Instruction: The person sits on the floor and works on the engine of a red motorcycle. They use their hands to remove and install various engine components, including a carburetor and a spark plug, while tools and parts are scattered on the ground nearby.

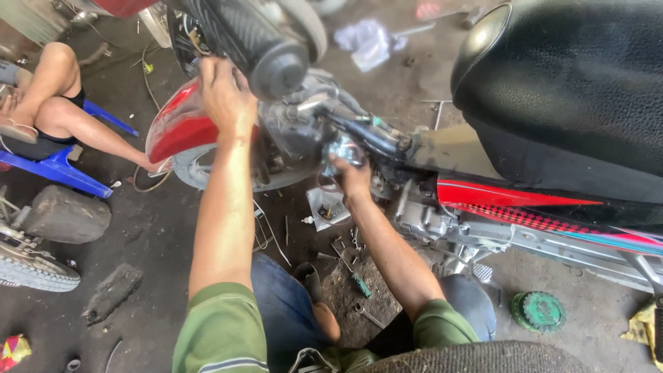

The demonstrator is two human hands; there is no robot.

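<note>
Beside the red motorcycle [525, 200], right hand [351, 176] holds carburetor [342, 148]

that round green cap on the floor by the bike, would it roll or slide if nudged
The green cap lies flat on its face, so it would probably slide, not roll. The rough, dirty concrete floor likely drags on it. It looks small and squat, so probably light and unlikely to tip.

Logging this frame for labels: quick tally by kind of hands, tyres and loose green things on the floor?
Hands on the motorcycle: 2, left hand up by the red fender, right hand at the metal engine part
Tyres in view: 2, front tyre and loose tyre
Green floor items: 2, round green cap and green-handled tool
Total: 6
</note>
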